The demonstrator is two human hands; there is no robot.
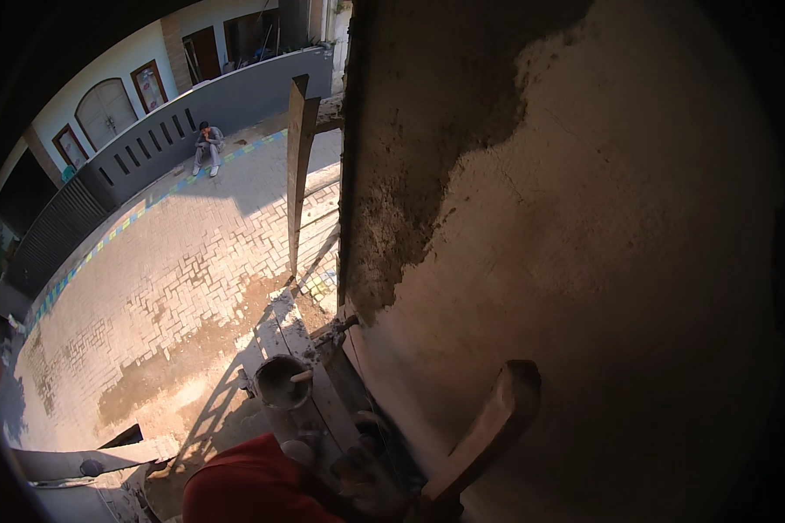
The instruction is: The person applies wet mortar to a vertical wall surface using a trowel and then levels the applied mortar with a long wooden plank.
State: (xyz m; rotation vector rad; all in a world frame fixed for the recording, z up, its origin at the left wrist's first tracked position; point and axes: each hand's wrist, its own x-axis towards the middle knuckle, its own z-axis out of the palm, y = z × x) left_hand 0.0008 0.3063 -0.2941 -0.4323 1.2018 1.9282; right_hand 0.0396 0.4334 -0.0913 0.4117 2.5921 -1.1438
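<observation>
Red clothing (pixel 253 484) of mine fills the bottom centre. Dim skin-coloured shapes beside it are too dark to identify as hands or feet; my left hand cannot be made out. A wooden piece (pixel 488 410) rises at lower right, its lower end in shadow; whether my right hand holds it is hidden. A round bucket (pixel 272 394) of grey material, with a pale handle sticking out, sits on narrow planks (pixel 288 322). The wall (pixel 584 227) at right carries a dark, ragged-edged patch of plaster (pixel 419 105).
A wooden upright (pixel 298 174) stands at the wall's edge, and a pale beam (pixel 96 462) lies lower left. Below is a paved lane (pixel 174 288). Across it, a seated person (pixel 208 144) leans forward by a grey boundary wall (pixel 262 83).
</observation>
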